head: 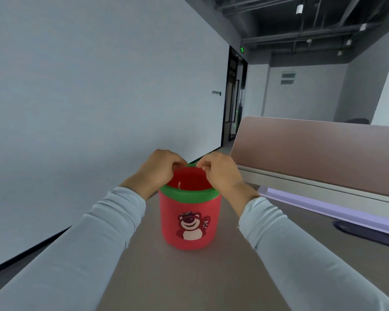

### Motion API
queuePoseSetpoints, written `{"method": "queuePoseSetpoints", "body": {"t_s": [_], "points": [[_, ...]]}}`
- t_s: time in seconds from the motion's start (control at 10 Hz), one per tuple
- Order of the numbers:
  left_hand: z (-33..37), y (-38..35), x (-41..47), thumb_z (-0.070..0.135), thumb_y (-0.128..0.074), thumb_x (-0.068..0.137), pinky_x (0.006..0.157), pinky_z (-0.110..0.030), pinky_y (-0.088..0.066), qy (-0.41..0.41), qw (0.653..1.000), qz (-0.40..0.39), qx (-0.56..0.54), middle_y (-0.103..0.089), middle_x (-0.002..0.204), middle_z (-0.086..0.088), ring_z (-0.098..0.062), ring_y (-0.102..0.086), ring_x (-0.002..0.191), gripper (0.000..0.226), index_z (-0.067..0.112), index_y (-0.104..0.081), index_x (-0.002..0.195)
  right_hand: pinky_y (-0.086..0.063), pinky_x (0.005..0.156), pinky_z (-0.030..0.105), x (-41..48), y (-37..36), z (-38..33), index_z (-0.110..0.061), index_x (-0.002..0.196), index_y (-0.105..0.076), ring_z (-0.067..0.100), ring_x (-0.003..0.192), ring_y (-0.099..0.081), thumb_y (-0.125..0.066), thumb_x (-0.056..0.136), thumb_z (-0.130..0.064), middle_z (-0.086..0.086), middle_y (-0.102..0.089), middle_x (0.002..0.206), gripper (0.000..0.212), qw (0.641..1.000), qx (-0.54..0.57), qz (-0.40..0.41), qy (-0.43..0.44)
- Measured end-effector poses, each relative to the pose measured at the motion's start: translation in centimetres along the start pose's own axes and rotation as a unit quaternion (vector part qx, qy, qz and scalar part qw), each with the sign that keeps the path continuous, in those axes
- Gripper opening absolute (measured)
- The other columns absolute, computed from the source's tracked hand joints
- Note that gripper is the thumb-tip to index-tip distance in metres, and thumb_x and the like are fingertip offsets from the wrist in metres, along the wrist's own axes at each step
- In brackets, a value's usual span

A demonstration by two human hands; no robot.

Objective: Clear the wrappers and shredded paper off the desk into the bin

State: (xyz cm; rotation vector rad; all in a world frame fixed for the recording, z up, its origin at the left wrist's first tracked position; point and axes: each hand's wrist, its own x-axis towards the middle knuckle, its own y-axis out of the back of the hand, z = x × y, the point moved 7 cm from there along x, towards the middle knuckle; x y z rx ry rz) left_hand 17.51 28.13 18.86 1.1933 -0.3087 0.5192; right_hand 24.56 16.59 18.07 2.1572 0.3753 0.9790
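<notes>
A small red bin (190, 221) with a green rim and a bear picture stands upright on the desk (189, 277) in the middle of the view. My left hand (160, 169) and my right hand (218, 171) are both over the far rim, fingers curled and pinched on it. A pale scrap (179, 184) shows inside the bin. I see no wrappers or shredded paper on the visible desk surface.
A brown partition panel (319, 153) runs along the right. A lilac keyboard edge (319, 205) and a dark pad (368, 232) lie at the right. A white wall (88, 97) stands left of the desk edge.
</notes>
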Motion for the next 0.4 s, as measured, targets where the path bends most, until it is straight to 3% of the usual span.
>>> {"method": "queuePoseSetpoints", "body": {"t_s": [0.1,0.2,0.3,0.4], "points": [[-0.41,0.06,0.15,0.002,-0.055,0.084,0.085,-0.027,-0.048,0.004,1.0,0.002,0.02,-0.071,0.103,-0.007,-0.023,-0.064,0.097,0.023,0.012,-0.072,0.097,-0.049,0.091,0.04,0.12,0.09,-0.28,-0.018,0.087,-0.069,0.019,0.092,-0.064,-0.059,0.084,-0.01,-0.001,-0.071,0.096,0.014,1.0,-0.029,-0.005,-0.002],[-0.7,0.37,0.19,0.019,-0.07,0.078,0.075,-0.03,-0.052,0.026,1.0,0.014,0.005,-0.067,0.077,0.0,-0.02,-0.065,0.079,0.005,0.014,-0.07,0.081,-0.042,0.093,0.038,0.05,0.17,-0.48,-0.016,0.085,-0.067,0.02,0.09,-0.063,-0.06,0.085,-0.033,0.0,-0.071,0.092,0.018,0.996,-0.085,-0.008,0.004],[-0.39,0.41,-0.18,0.038,-0.063,0.082,0.065,-0.028,-0.044,0.024,0.996,0.044,0.077,-0.06,0.07,0.005,-0.02,-0.06,0.076,0.021,0.017,-0.066,0.079,-0.036,0.093,0.039,-0.25,0.22,-0.26,-0.015,0.095,-0.064,0.025,0.095,-0.062,-0.045,0.093,-0.026,0.004,-0.072,0.095,0.022,0.992,-0.125,0.013,0.019],[0.25,0.3,-0.3,0.027,-0.047,0.092,0.088,-0.035,-0.045,-0.017,0.993,0.071,0.095,-0.061,0.119,-0.003,-0.025,-0.053,0.113,0.029,0.019,-0.059,0.118,-0.024,0.107,0.043,-0.64,-0.17,0.49,-0.03,0.133,-0.041,0.024,0.129,-0.039,-0.041,0.091,-0.005,0.001,-0.047,0.141,0.049,0.995,-0.096,-0.04,0.011]]}}
